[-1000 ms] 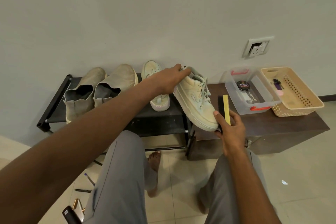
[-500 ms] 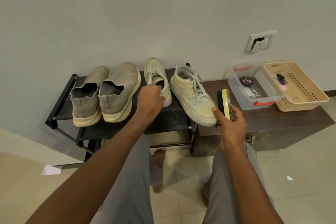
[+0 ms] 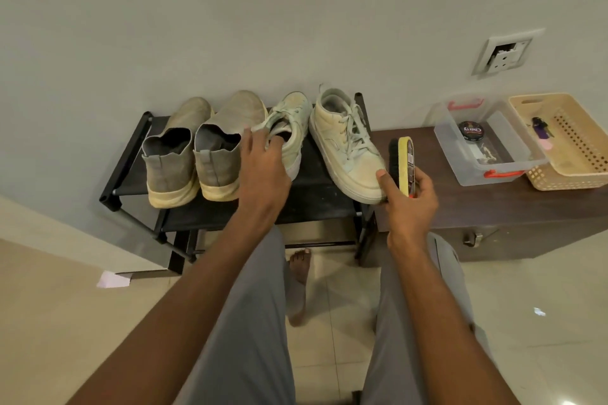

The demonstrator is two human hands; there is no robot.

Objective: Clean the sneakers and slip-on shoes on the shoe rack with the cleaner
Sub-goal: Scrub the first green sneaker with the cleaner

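Head view shows four shoes in a row on the black shoe rack (image 3: 131, 154). Two gray slip-on shoes (image 3: 197, 154) sit on the left, with their heels toward the person. Two pale sneakers sit beside them.

The left hand (image 3: 263, 168) is at the left sneaker (image 3: 291, 138). Its fingers reach into the shoe's opening, and they look like they are getting a hold, but I cannot tell how tight the grip is. The right sneaker (image 3: 345, 148) stands on the rack's right end, with its toe close to the right hand (image 3: 408, 197). That hand is wrapped around the brush (image 3: 403, 164), with the dark bristles facing the shoe.

I think the step now is to pick up the left sneaker for brushing. To do it well, hook the fingers deep inside near the heel and pinch the wall with the thumb, so the shoe cannot wobble. Lift it straight up so it does not bump its neighbors. Bring it over the lap, turn the dirty side to the bristles, and brush with short strokes.

The polish tin (image 3: 470, 131) lies in the clear box (image 3: 460, 171) on the brown chest (image 3: 493, 217), next to a basket (image 3: 559, 177).
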